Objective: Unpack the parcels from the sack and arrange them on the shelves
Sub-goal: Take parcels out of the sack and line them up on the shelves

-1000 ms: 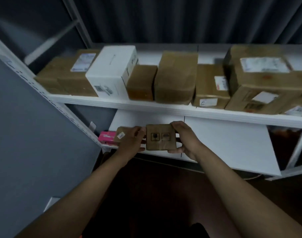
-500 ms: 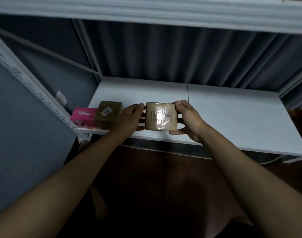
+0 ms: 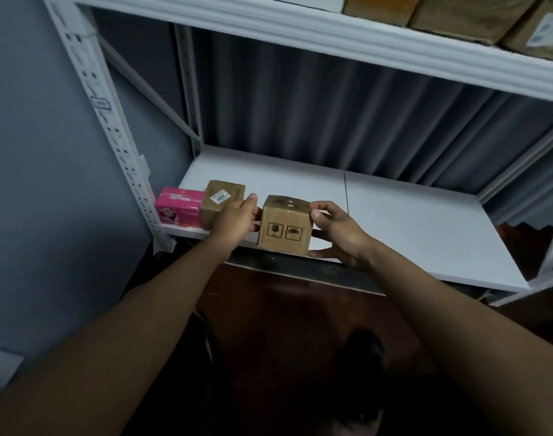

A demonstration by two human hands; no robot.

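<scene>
1. The small cardboard parcel [image 3: 284, 226] sat at the front edge of the lower white shelf [image 3: 410, 221], slightly overhanging the lip; whether its base bore fully on the shelf could not be told.
2. Its printed face, bearing fragile and umbrella symbols, pointed toward the camera, symbols upright. The box was near cubic, with no clear long axis.
3. The left hand [image 3: 236, 217] pressed the parcel's left side, fingers curled and partly closed against it.
4. The right hand [image 3: 335, 229] gripped the right side, thumb near the top corner, fingers beneath the lower edge.
5. A brown labelled parcel [image 3: 221, 199] stood just left of the left hand, touching a pink box [image 3: 179, 209] at the shelf's left end.
6. Larger cartons [image 3: 457, 11] occupied the upper shelf [image 3: 300, 33].
</scene>
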